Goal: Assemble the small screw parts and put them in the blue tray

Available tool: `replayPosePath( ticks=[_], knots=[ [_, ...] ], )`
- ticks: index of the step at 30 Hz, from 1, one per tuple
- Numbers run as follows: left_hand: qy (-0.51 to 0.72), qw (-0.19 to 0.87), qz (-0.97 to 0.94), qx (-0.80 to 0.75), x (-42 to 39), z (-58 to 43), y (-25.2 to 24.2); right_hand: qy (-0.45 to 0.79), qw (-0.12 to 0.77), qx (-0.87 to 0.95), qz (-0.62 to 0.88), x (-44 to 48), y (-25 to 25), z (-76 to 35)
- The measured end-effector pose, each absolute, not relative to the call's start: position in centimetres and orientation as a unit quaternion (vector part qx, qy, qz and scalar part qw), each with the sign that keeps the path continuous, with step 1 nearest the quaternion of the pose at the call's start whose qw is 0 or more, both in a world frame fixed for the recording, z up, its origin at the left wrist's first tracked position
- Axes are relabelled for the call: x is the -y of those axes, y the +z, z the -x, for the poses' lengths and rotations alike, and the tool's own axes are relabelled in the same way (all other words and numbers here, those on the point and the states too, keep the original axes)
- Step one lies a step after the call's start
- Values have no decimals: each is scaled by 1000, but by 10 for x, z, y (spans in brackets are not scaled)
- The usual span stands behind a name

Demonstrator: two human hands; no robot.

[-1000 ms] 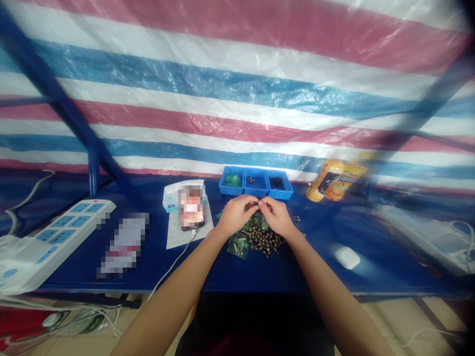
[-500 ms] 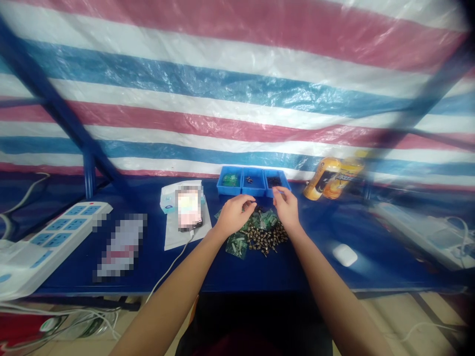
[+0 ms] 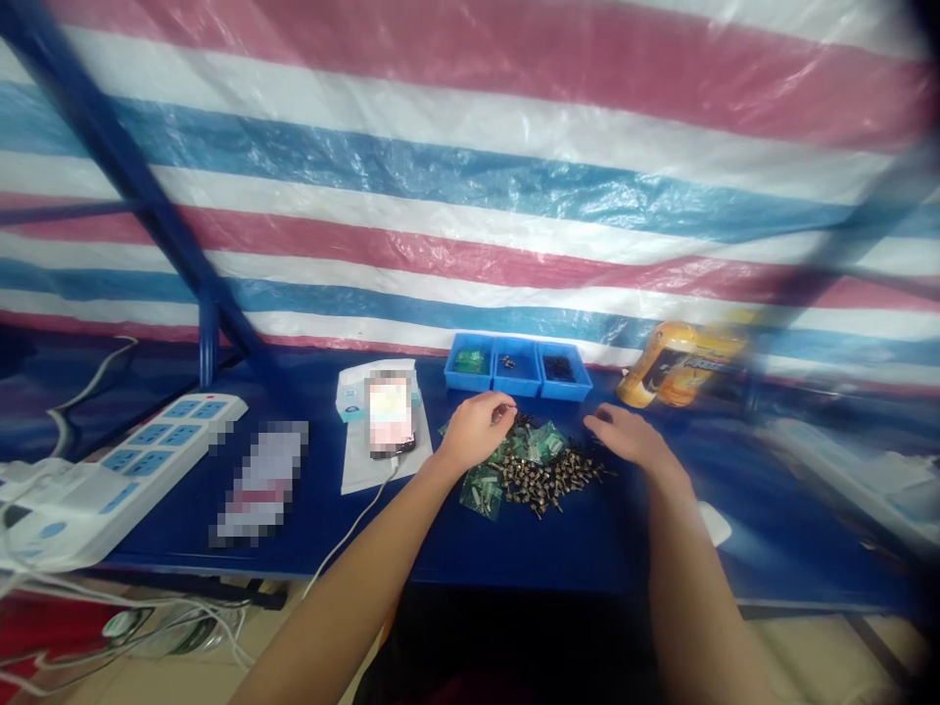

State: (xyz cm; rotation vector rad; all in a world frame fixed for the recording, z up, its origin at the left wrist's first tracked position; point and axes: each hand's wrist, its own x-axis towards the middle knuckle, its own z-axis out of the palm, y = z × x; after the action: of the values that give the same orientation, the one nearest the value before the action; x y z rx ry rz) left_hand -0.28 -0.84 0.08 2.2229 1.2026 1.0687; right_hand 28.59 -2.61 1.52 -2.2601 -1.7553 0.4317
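Observation:
My left hand (image 3: 479, 429) hovers at the back left of a heap of small metal parts with brass-coloured ends (image 3: 547, 480). Its thumb and fingers are pinched together, and whatever they hold is too small to make out. My right hand (image 3: 630, 437) is to the right of the heap, fingers loosely bent and a little apart, with nothing visible in them. Small clear bags with green and silvery contents (image 3: 483, 490) lie on and beside the heap. Behind, a blue three-compartment tray (image 3: 516, 389) holds green pieces, a few small metal parts and small black parts.
A lit phone (image 3: 392, 416) on a white packet has a white cable running toward me. Left of it are a blurred-out packet (image 3: 260, 485) and a white power strip (image 3: 139, 470). Orange bottles (image 3: 665, 367) stand back right; a white case (image 3: 715, 525) lies partly behind my right forearm.
My right hand has moved right, away from the tray's front and the heap, and its fingers have loosened. My left hand stays pinched by the heap. The whole view has shifted slightly.

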Motion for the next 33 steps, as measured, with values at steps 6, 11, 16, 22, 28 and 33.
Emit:
replayPosePath(
  ticks=[6,11,16,22,28,33],
  knots=[
    [370,210,-795,-432,10,3,4,199,116,638,735,32,11,-303],
    [369,203,-796,-434,9,3,5,171,138,669,710,32,5,-296],
    [369,204,-799,-428,8,3,4,145,172,715,662,26,-2,-284],
    [376,201,-799,-424,8,3,4,102,181,725,657,21,-9,-276],
    [379,202,-799,-422,8,3,5,96,190,710,671,23,-3,-271],
    [378,200,-796,-428,9,3,6,137,222,695,671,27,2,-269]
  ],
)
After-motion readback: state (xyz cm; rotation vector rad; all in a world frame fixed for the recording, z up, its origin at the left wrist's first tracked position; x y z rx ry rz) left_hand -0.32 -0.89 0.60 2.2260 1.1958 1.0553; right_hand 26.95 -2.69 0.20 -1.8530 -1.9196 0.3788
